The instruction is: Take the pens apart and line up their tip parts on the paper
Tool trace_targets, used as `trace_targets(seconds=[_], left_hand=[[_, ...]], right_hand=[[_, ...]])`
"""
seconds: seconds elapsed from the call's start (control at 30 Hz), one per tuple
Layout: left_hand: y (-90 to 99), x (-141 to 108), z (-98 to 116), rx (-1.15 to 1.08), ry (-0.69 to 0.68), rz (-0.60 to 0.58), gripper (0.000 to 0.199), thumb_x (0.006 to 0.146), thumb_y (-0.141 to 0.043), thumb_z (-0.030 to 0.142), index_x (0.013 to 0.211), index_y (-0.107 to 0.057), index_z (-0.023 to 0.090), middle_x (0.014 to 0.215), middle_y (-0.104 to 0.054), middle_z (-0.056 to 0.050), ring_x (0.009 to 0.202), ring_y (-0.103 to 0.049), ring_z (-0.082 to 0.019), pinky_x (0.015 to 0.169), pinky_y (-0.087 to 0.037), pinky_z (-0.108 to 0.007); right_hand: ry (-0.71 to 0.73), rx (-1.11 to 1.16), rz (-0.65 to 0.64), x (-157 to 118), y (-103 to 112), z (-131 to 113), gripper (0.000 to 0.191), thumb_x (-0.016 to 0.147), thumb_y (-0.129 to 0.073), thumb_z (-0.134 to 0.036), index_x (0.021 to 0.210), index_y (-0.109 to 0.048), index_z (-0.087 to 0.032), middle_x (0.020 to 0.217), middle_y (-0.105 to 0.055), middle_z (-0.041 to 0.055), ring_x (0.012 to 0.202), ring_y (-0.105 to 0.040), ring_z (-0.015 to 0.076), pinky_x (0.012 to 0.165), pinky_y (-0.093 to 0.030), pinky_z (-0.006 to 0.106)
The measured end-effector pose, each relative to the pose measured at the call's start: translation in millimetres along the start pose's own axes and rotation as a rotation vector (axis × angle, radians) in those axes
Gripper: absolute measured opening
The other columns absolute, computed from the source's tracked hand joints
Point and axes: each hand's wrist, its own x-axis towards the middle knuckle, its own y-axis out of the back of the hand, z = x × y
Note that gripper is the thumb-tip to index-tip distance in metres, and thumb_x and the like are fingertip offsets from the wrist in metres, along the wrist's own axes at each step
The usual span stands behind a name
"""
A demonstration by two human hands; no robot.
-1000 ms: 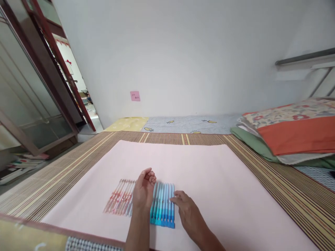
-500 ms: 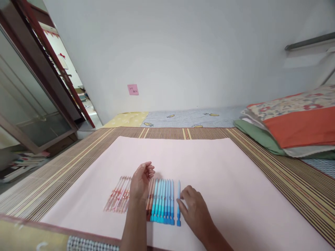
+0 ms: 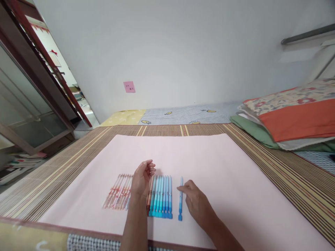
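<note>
On a pale pink sheet (image 3: pixel 209 157) lies a row of several pens: clear ones with red and pink marks (image 3: pixel 117 191) at the left, brown ones (image 3: pixel 150 195) partly behind my left wrist, then teal and blue ones (image 3: pixel 163 198). One blue pen (image 3: pixel 180 200) lies apart, to the right of the row. My left hand (image 3: pixel 142 177) hovers over the row between the clear and brown pens, fingers loosely curled and apart, holding nothing. My right hand (image 3: pixel 195 200) is beside the lone blue pen, thumb and index finger brought together near its upper part; whether they touch it is unclear.
The sheet rests on a striped mat (image 3: pixel 78 157). Folded bedding in orange, floral and green (image 3: pixel 295 122) lies at the right. Behind stands a white wall with a pink note (image 3: pixel 129 86). A door frame (image 3: pixel 52 62) is at the left.
The lone blue pen now sits farther from the row, to the right. My right hand has shifted slightly right, its fingertips higher along the pen. My left hand stays nearly in place.
</note>
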Motion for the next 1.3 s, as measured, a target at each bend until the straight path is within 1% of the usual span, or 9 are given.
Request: trace_targets(seconds=[0.17, 0.47, 0.67, 0.73, 0.87, 1.0, 1.1, 1.2, 1.3], left_hand=[[0.5, 0.8, -0.1, 0.008, 0.027, -0.007, 0.040, 0.064, -0.087, 0.040, 0.090, -0.077, 0.011, 0.077, -0.072, -0.006, 0.064, -0.064, -0.012, 0.059, -0.048, -0.023], [-2.3, -0.4, -1.1, 0.030, 0.022, -0.022, 0.039, 0.066, -0.086, 0.040, 0.090, -0.077, 0.011, 0.078, -0.072, -0.006, 0.064, -0.064, -0.013, 0.059, -0.048, -0.023], [-2.9, 0.2, -4.9, 0.024, 0.026, -0.023, 0.036, 0.069, -0.084, 0.039, 0.091, -0.076, 0.011, 0.078, -0.072, -0.007, 0.064, -0.064, -0.013, 0.059, -0.048, -0.024], [-3.3, 0.0, -6.0, 0.029, 0.029, -0.026, 0.036, 0.070, -0.084, 0.040, 0.091, -0.076, 0.011, 0.079, -0.072, -0.007, 0.064, -0.064, -0.013, 0.060, -0.048, -0.024], [-7.7, -2.6, -8.2, 0.084, 0.033, -0.070, 0.041, 0.071, -0.084, 0.045, 0.093, -0.076, 0.011, 0.081, -0.072, -0.008, 0.066, -0.064, -0.014, 0.061, -0.047, -0.025], [-21.1, -8.8, -15.1, 0.216, 0.018, -0.092, 0.037, 0.077, -0.079, 0.047, 0.093, -0.077, 0.014, 0.083, -0.072, -0.008, 0.067, -0.063, -0.015, 0.062, -0.044, -0.025], [-34.1, -15.0, -24.6, 0.376, 0.011, -0.170, 0.026, 0.077, -0.080, 0.038, 0.091, -0.078, 0.017, 0.088, -0.075, -0.011, 0.078, -0.066, -0.020, 0.066, -0.045, -0.028], [-43.3, -22.0, -33.1, 0.497, -0.077, -0.250, 0.023, 0.071, -0.084, 0.026, 0.093, -0.081, 0.022, 0.096, -0.075, -0.011, 0.087, -0.065, -0.024, 0.068, -0.044, -0.028], [-45.5, -27.5, -35.5, 0.651, -0.106, -0.382, 0.017, 0.074, -0.080, 0.024, 0.090, -0.083, 0.025, 0.082, -0.072, -0.006, 0.070, -0.057, -0.020, 0.062, -0.039, -0.027]], right_hand=[[0.169, -0.112, -0.132, 0.0, 7.2, -1.6, 0.045, 0.081, -0.042, 0.004, 0.093, -0.078, -0.022, 0.124, -0.064, 0.0093, 0.105, -0.064, 0.0245, 0.088, -0.053, 0.038], [0.179, -0.178, -0.141, -0.6, 9.3, 3.4, 0.042, 0.074, -0.044, 0.007, 0.086, -0.071, -0.022, 0.116, -0.067, 0.0073, 0.097, -0.063, 0.0234, 0.080, -0.048, 0.035], [-0.082, -0.293, 0.079, -1.8, 11.6, 6.3, 0.009, 0.084, -0.058, -0.016, 0.090, -0.061, -0.021, 0.093, -0.065, 0.0082, 0.081, -0.061, 0.0235, 0.071, -0.044, 0.034], [-0.185, -0.313, 0.053, -3.4, 12.6, 9.2, 0.012, 0.081, -0.065, -0.022, 0.092, -0.059, -0.022, 0.087, -0.066, 0.0065, 0.075, -0.062, 0.0229, 0.065, -0.041, 0.032], [-0.327, -0.295, 0.003, -6.2, 15.8, 17.3, 0.016, 0.080, -0.059, -0.013, 0.092, -0.059, -0.023, 0.082, -0.069, 0.0050, 0.067, -0.063, 0.0205, 0.059, -0.035, 0.030], [-0.364, -0.030, 0.129, -4.0, 27.2, 24.1, 0.020, 0.080, -0.054, -0.016, 0.097, -0.064, -0.022, 0.081, -0.068, 0.0036, 0.066, -0.061, 0.0192, 0.061, -0.040, 0.030], [-0.362, 0.392, 0.115, -0.1, 38.2, 25.9, 0.024, 0.085, -0.058, -0.034, 0.101, -0.070, -0.021, 0.065, -0.060, -0.0017, 0.056, -0.053, 0.0162, 0.055, -0.041, 0.028], [-0.406, 0.676, 0.093, 3.0, 45.8, 25.9, 0.034, 0.082, -0.069, -0.045, 0.102, -0.076, -0.019, 0.066, -0.062, -0.0011, 0.052, -0.047, 0.0125, 0.051, -0.039, 0.027], [-0.428, 0.798, 0.145, 4.5, 50.5, 27.4, 0.037, 0.074, -0.079, -0.049, 0.093, -0.078, -0.017, 0.065, -0.064, -0.0001, 0.049, -0.043, 0.0098, 0.049, -0.035, 0.026]])
